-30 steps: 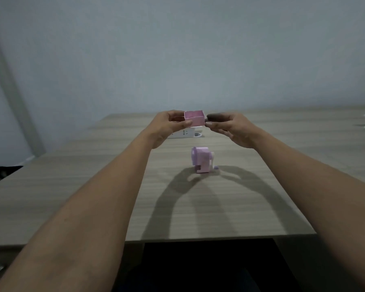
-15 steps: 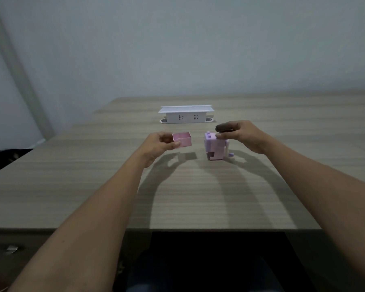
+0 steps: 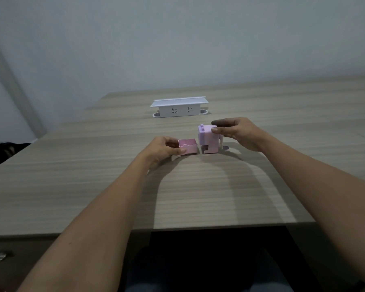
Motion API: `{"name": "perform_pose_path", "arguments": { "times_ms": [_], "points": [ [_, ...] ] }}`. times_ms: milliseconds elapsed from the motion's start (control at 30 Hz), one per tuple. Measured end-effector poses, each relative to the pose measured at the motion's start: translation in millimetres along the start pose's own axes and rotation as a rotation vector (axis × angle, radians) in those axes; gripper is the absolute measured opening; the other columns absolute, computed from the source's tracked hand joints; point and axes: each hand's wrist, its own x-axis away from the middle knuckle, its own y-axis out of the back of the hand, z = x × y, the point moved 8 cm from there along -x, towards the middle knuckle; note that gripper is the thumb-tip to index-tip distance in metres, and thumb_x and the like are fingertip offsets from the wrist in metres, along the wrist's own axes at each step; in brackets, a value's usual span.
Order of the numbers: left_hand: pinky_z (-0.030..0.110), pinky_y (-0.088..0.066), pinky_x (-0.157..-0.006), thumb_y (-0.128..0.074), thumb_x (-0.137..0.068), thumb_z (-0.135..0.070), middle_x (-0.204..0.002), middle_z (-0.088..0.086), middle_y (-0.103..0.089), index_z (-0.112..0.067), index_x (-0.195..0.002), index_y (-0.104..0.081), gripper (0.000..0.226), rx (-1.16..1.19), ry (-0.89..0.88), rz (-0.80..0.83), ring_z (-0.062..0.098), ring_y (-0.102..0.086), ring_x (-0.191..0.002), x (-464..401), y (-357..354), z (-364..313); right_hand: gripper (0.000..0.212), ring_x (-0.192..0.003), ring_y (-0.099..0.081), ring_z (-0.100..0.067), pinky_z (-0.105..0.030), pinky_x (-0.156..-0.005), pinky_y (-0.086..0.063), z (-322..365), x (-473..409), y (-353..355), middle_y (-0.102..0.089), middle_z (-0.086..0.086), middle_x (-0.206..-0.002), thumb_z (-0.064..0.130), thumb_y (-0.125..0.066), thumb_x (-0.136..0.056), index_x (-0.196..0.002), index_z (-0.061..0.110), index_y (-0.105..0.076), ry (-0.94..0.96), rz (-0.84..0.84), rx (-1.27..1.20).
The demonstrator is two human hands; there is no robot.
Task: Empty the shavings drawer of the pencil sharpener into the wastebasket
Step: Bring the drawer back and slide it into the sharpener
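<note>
A small pink shavings drawer sits low over the wooden table, open side up, and looks empty inside. My left hand grips it by its left end. Just to its right stands the lilac pencil sharpener, its drawer slot empty and facing the drawer. My right hand holds the sharpener's top between thumb and fingers. A narrow gap separates drawer and sharpener. No wastebasket is in view.
A white pop-up power socket box stands on the table behind the sharpener. The table's near edge runs across below my forearms, with dark space under it. A grey wall rises behind the table.
The drawer, held high between both hands a second ago, has come down to the left of the sharpener. My right hand left the drawer and took hold of the sharpener's top.
</note>
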Motion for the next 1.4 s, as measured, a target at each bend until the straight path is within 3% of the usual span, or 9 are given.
{"name": "perform_pose_path", "arguments": {
  "times_ms": [200,367,433,567,767,867,1067,1267,1400],
  "points": [
    [0.011,-0.057,-0.066,-0.079,-0.084,-0.005,-0.106,0.01,-0.074,0.001,-0.124,-0.068,0.042,-0.043,0.001,0.016,0.012,-0.068,-0.083,1.3,-9.8,-6.1,0.055,-0.123,-0.064,-0.015,-0.031,-0.111,-0.045,-4.8,-1.2,1.6,-0.071,-0.005,-0.13,0.019,-0.085,-0.079,-0.13,0.005,-0.068,0.007,0.001,-0.026],
    [0.035,-0.052,-0.102,-0.076,-0.087,-0.006,-0.122,0.019,-0.071,0.003,-0.128,-0.067,0.043,-0.1,0.001,0.05,0.021,-0.064,-0.101,1.0,-9.9,-11.7,0.052,-0.124,-0.064,-0.014,-0.029,-0.111,-0.044,-6.6,-0.5,2.9,-0.072,-0.003,-0.128,0.021,-0.084,-0.08,-0.128,0.007,-0.069,0.015,-0.002,-0.031],
    [0.033,-0.054,-0.097,-0.076,-0.087,-0.005,-0.121,0.019,-0.071,0.003,-0.127,-0.067,0.042,-0.109,-0.007,0.054,0.021,-0.064,-0.1,0.2,-13.1,-14.2,0.049,-0.121,-0.065,-0.01,-0.027,-0.11,-0.044,-6.1,-0.7,1.0,-0.073,-0.001,-0.126,0.021,-0.084,-0.081,-0.127,0.009,-0.071,0.014,-0.001,-0.025],
    [0.015,-0.054,-0.078,-0.076,-0.087,-0.006,-0.114,0.012,-0.073,0.0,-0.127,-0.067,0.042,-0.119,-0.038,0.043,0.014,-0.067,-0.089,-3.6,-20.1,-16.4,0.049,-0.112,-0.067,0.001,-0.02,-0.102,-0.044,-3.2,-1.4,-1.7,-0.075,0.005,-0.12,0.022,-0.083,-0.081,-0.127,0.01,-0.071,0.016,0.002,0.003],
    [0.025,-0.055,-0.089,-0.08,-0.084,-0.008,-0.112,0.014,-0.075,0.0,-0.125,-0.069,0.044,-0.029,-0.054,0.03,0.018,-0.068,-0.095,-8.4,-22.2,-8.9,0.047,-0.119,-0.067,-0.009,-0.025,-0.108,-0.044,-4.6,-1.6,1.3,-0.075,0.0,-0.123,0.023,-0.084,-0.081,-0.125,0.01,-0.072,0.024,-0.015,-0.01],
    [0.03,-0.055,-0.094,-0.081,-0.082,-0.007,-0.105,0.01,-0.076,0.0,-0.122,-0.07,0.043,0.024,-0.063,0.036,0.019,-0.069,-0.095,-10.2,-27.5,-7.2,0.049,-0.114,-0.069,-0.005,-0.024,-0.107,-0.046,-3.5,-1.5,-2.4,-0.076,0.003,-0.119,0.024,-0.084,-0.08,-0.125,0.011,-0.072,0.023,-0.005,-0.009],
    [0.013,-0.054,-0.072,-0.083,-0.079,-0.009,-0.1,0.004,-0.078,-0.002,-0.12,-0.071,0.043,-0.004,-0.061,0.048,0.009,-0.073,-0.085,-12.8,-38.0,-10.5,0.061,-0.117,-0.068,-0.008,-0.023,-0.105,-0.047,-1.4,-1.2,-9.7,-0.075,0.0,-0.122,0.031,-0.087,-0.072,-0.126,0.008,-0.071,0.044,-0.003,-0.005],
    [0.024,-0.052,-0.081,-0.083,-0.08,-0.015,-0.104,-0.001,-0.076,-0.01,-0.118,-0.071,0.041,-0.055,-0.049,0.058,0.014,-0.07,-0.099,-13.7,-48.2,-16.2,0.054,-0.118,-0.066,-0.011,-0.024,-0.102,-0.05,-6.9,1.3,-9.3,-0.072,-0.003,-0.127,0.021,-0.082,-0.082,-0.132,0.006,-0.067,0.051,-0.043,-0.03],
    [0.023,-0.05,-0.077,-0.082,-0.081,-0.016,-0.104,-0.001,-0.074,-0.012,-0.117,-0.069,0.038,-0.067,-0.044,0.062,0.016,-0.068,-0.098,-11.7,-50.6,-19.7,0.059,-0.116,-0.067,-0.007,-0.026,-0.105,-0.05,-8.1,3.9,-9.5,-0.073,-0.001,-0.125,0.026,-0.085,-0.079,-0.132,0.007,-0.068,0.062,-0.048,-0.057]
  ]
}}
